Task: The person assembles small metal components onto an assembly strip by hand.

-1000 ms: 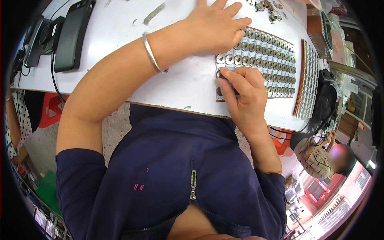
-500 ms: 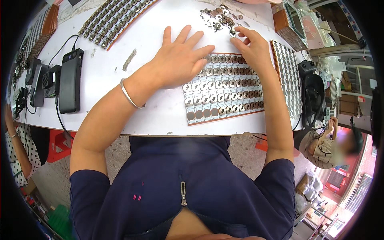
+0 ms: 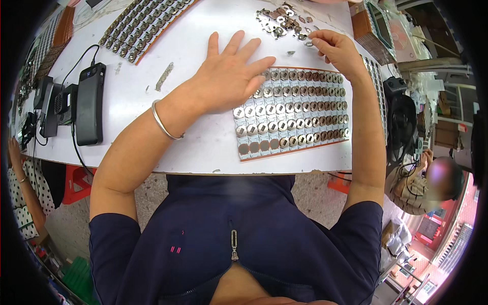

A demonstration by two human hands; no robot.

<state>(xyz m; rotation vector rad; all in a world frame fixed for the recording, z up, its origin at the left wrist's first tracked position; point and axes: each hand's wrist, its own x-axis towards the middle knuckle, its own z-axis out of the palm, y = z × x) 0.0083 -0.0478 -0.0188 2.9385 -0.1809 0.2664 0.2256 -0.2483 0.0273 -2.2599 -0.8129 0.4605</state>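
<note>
The left hand is opened flat with its fingers spread, and it holds nothing between them. Its thumb lies on the upper left corner of the panel of round metal battery-type holders, while the other fingers point away from the body, over the white table. This panel extends from the left thumb to the right and toward the body, below the right fingers. In its row farthest from the left fingertips, the first four places show dull brown discs instead of shiny pieces.

The right hand has thumb and forefinger bent close together, at a small shiny metal piece; whether they grip it firmly, I cannot tell. The loose pile of metal pieces lies just beyond these fingertips, to their left. A small grey scrap lies near them, on the side toward the left fingers.

Well beyond the left fingertips, to the left, is another filled panel.
</note>
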